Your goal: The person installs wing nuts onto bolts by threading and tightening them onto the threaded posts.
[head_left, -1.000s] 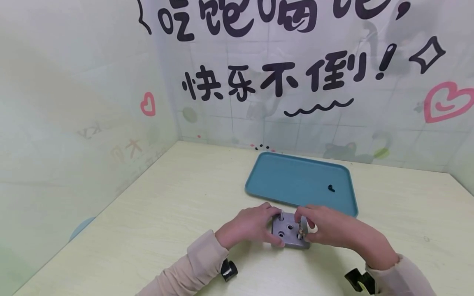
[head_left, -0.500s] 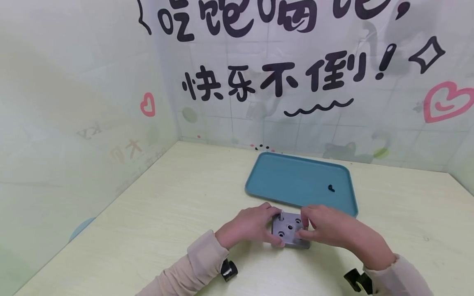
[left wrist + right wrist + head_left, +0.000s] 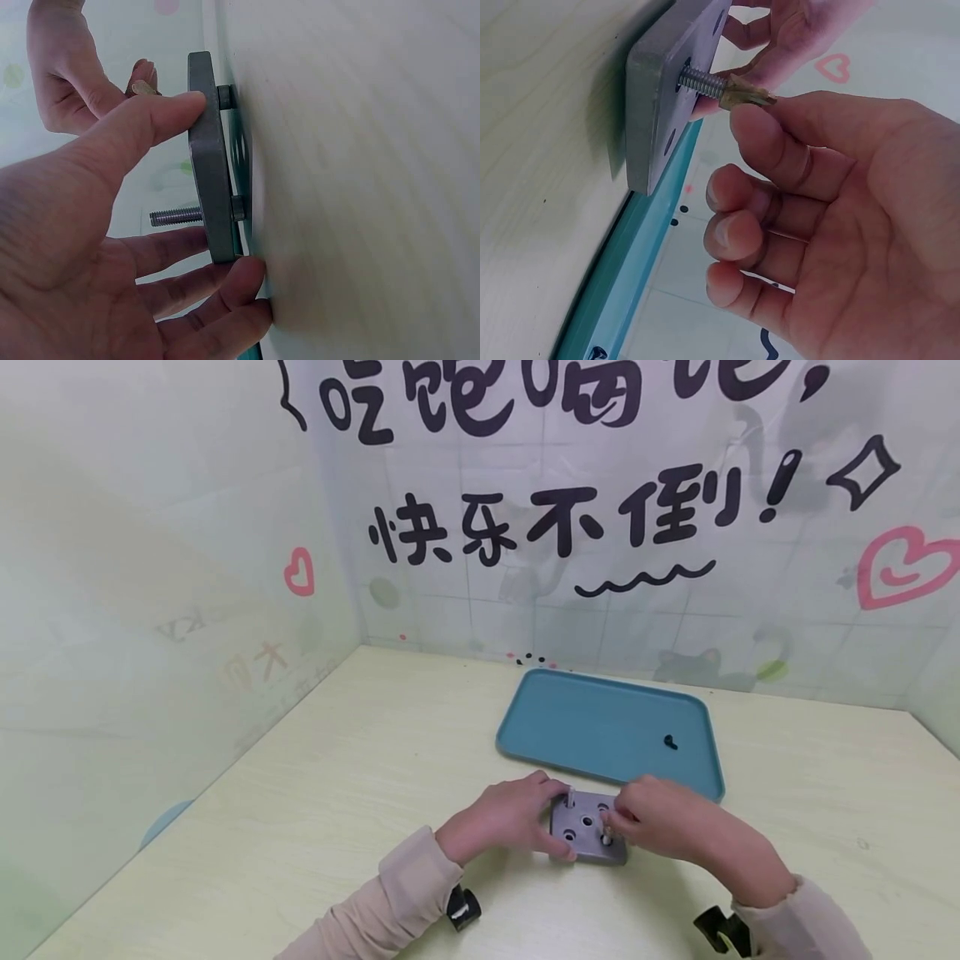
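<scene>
I see right hand (image 3: 667,817), fingers parted a second ago, now pinching nut (image 3: 741,91) | bolt (image 3: 702,81) shows between fingers and plate (image 3: 664,109): nut looks unseated | left hand (image 3: 501,817), fingers gripping plate

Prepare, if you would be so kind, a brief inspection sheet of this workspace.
Surface: pale wood-grain table.
Job's things: grey plate with several holes; one bare bolt stands through it, and a second bolt carries a brass-coloured fastener.
Clutter: blue tray behind the plate, bearing a small black spot, mark or object unclear.
Hands: left hand grips the plate's edges; right hand pinches the fastener.
Cables: nothing seen.
Surroundings: wall covering printed with lettering and hearts.
</scene>
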The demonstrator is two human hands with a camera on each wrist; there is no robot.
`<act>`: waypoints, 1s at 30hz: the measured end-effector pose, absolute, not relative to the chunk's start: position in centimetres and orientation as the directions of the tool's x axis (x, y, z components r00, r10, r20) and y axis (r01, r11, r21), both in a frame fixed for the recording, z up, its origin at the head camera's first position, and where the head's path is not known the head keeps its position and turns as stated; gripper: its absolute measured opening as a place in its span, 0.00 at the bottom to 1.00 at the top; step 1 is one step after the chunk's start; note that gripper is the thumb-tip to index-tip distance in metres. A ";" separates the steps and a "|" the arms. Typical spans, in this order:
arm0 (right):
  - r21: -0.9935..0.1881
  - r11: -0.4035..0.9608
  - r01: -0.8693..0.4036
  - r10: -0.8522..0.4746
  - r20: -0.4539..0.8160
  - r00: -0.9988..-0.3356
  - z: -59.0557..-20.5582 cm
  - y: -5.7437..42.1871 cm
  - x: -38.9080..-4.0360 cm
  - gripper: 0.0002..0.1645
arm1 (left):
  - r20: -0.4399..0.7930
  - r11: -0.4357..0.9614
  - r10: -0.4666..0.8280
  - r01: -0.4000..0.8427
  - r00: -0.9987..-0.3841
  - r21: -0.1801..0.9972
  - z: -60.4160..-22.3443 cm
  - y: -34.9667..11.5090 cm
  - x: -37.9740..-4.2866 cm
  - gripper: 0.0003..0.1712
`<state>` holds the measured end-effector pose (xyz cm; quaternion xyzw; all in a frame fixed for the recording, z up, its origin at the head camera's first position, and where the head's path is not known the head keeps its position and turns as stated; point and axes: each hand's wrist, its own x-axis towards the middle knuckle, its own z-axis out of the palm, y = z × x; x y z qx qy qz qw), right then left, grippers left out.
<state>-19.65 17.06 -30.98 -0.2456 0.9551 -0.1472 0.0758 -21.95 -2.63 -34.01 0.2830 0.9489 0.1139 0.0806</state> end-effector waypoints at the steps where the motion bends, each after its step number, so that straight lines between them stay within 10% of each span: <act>1: -0.325 0.830 -0.454 -0.500 -0.070 -0.863 -30.9 17.1 -19.7 0.22 | -0.090 0.814 0.555 0.518 -0.827 0.262 -34.0 -2.6 -22.0 0.46; 7: -0.396 0.758 -0.518 -0.584 -0.058 -0.810 -30.5 17.8 -19.7 0.04 | -0.092 0.812 0.556 0.515 -0.826 0.274 -34.0 -2.7 -21.9 0.46; 14: -0.405 0.685 -0.606 -0.683 -0.068 -0.727 -30.4 18.0 -19.8 0.20 | -0.091 0.810 0.557 0.515 -0.826 0.281 -34.0 -2.7 -21.9 0.47; 30: -0.350 0.782 -0.516 -0.588 -0.136 -0.798 -30.6 17.3 -19.5 0.14 | -0.094 0.809 0.558 0.516 -0.824 0.280 -33.9 -2.9 -21.7 0.46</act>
